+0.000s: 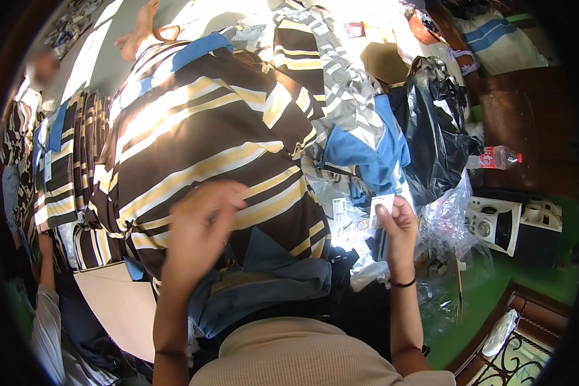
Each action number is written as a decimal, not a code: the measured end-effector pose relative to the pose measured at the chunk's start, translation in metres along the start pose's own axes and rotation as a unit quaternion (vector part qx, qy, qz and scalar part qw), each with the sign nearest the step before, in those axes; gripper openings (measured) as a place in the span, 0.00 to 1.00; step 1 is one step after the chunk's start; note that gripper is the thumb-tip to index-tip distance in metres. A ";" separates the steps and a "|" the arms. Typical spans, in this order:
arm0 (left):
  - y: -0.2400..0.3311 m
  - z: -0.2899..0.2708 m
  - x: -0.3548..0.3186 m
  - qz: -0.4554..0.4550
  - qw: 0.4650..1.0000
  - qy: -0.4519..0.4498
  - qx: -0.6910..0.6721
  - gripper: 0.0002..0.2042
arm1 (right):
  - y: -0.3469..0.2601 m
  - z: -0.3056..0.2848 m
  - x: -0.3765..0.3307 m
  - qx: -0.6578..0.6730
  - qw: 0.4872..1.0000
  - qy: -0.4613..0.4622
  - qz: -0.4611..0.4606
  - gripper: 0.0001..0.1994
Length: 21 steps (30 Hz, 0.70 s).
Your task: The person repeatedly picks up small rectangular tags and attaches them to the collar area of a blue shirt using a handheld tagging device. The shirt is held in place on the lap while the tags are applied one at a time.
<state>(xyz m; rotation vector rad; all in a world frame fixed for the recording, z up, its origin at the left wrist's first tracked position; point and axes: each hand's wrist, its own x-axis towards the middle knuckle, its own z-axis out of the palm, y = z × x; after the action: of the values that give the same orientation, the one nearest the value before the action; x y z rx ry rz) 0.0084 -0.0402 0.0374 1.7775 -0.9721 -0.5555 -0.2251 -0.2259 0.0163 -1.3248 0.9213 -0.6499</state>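
Observation:
A brown shirt (193, 154) with yellow and white stripes lies spread in front of me, its blue collar (264, 283) close to my body. Over the near part of this shirt is my left hand (206, 215), blurred by motion, its fingers bent toward the right. Whether it holds anything cannot be made out. My right hand (402, 225) is closed, pinching a small white tag (381, 211) between thumb and fingers. Below it lie clear plastic bags with printed labels (340, 209). A grey-and-white patterned garment with a blue collar (357, 154) lies just beyond.
Folded striped shirts (87, 141) stand stacked at left, beside another person's arm (46, 257). A cardboard piece (119, 305) lies near left. At right are a black plastic bag (434, 135), a bottle with a red cap (495, 157), a stereo (495, 222) and crumpled clear plastic (453, 222).

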 end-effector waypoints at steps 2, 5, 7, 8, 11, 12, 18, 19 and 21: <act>0.013 0.025 -0.004 0.030 0.994 -0.102 0.029 0.09 | -0.007 0.037 -0.009 0.076 0.997 0.010 0.002 0.07; 0.025 0.056 -0.010 -0.014 0.993 -0.117 -0.029 0.10 | -0.012 0.088 -0.026 0.176 0.981 -0.030 0.079 0.07; 0.026 0.060 -0.012 -0.075 0.987 -0.119 -0.074 0.10 | -0.013 0.106 -0.032 0.198 0.972 -0.065 0.107 0.07; 0.026 0.057 -0.015 -0.119 0.979 -0.130 -0.099 0.10 | -0.013 0.107 -0.031 0.191 0.975 -0.057 0.103 0.06; 0.022 0.044 -0.018 -0.155 0.967 -0.178 -0.100 0.09 | -0.004 0.098 -0.019 0.182 0.977 -0.037 0.100 0.05; 0.020 0.038 -0.021 -0.168 0.962 -0.196 -0.083 0.08 | 0.001 0.089 -0.012 0.219 0.971 -0.023 0.091 0.05; 0.005 -0.004 -0.033 -0.218 0.958 -0.172 -0.071 0.07 | 0.031 -0.005 0.025 0.028 0.996 0.054 0.065 0.06; 0.001 -0.012 -0.035 -0.227 0.959 -0.148 -0.080 0.08 | 0.036 -0.025 0.025 -0.031 0.994 0.061 0.084 0.05; -0.008 -0.028 -0.040 -0.239 0.965 -0.101 -0.049 0.08 | 0.052 -0.060 0.026 -0.287 0.950 0.048 0.112 0.07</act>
<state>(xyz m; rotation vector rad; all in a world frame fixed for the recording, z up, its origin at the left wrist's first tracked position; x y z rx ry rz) 0.0086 0.0090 0.0386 1.8952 -0.6285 -1.0863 -0.2688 -0.2706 -0.0393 -1.6728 1.3858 -0.2744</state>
